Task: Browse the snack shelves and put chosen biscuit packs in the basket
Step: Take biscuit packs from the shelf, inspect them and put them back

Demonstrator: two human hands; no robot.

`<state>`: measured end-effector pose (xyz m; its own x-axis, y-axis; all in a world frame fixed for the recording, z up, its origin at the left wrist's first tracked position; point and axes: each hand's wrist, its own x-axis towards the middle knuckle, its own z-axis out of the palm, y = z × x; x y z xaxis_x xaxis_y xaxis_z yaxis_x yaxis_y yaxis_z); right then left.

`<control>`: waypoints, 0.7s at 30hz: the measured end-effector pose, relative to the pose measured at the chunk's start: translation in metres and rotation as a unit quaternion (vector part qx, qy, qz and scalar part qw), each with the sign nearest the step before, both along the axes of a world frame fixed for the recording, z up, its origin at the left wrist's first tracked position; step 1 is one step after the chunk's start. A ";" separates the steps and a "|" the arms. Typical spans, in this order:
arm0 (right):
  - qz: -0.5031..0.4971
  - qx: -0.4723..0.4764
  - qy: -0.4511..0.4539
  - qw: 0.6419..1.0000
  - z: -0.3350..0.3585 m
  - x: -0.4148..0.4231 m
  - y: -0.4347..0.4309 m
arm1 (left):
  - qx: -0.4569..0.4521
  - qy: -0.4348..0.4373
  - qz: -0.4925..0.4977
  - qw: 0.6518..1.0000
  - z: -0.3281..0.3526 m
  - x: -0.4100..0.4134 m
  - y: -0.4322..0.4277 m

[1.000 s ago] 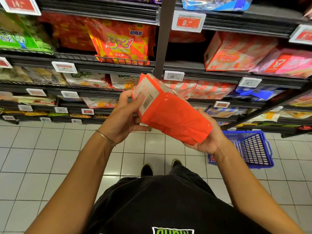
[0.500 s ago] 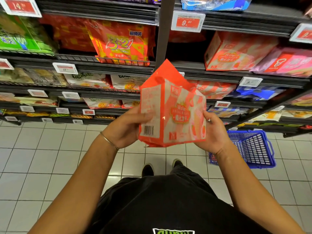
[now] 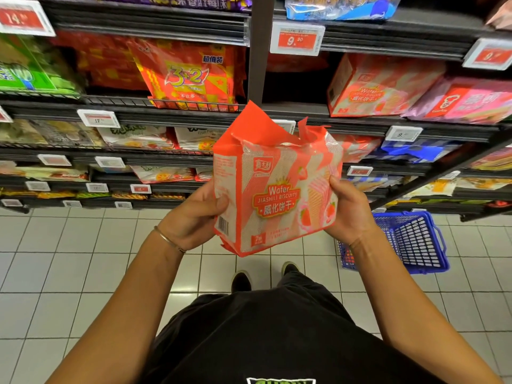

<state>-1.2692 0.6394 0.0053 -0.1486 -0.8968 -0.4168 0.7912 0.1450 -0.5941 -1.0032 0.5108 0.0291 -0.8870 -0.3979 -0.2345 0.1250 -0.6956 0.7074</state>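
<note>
While your left hand [image 3: 194, 217] and right hand [image 3: 349, 214] clamp fingers [image 3: 220, 202] on both sides of the wafer pack [image 3: 277, 195], treat it as light, slippery, likely crush-prone; squeeze gently.

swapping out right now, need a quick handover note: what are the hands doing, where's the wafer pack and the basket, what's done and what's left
Hands: the left hand has a grip on the left side of the strawberry wafer biscuit pack, thumb on its side panel. The right hand grips the pack's right edge.
Pack: held upright, front to the camera, in front of the snack shelves.
Basket: the blue basket sits on the tiled floor to the person's right, by the shelves; its contents cannot be made out.
Done: one pack picked, in hand.
Left: put it in the basket, then browse on.
</note>
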 end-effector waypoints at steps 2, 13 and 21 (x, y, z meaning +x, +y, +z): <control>-0.004 0.002 -0.004 1.000 0.000 0.000 -0.001 | 0.000 -0.002 -0.004 1.000 -0.004 0.001 0.000; -0.024 0.029 0.104 0.994 0.005 -0.009 -0.002 | -0.042 -0.083 0.113 0.989 -0.011 0.002 -0.005; 0.045 0.058 0.227 0.971 0.018 0.011 -0.012 | -0.022 -0.140 0.144 0.979 -0.010 -0.009 0.007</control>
<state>-1.2579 0.6273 0.0229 -0.2637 -0.8654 -0.4261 0.4327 0.2887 -0.8540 -1.0123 0.5178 0.0194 -0.6400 -0.6371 -0.4295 0.1073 -0.6276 0.7711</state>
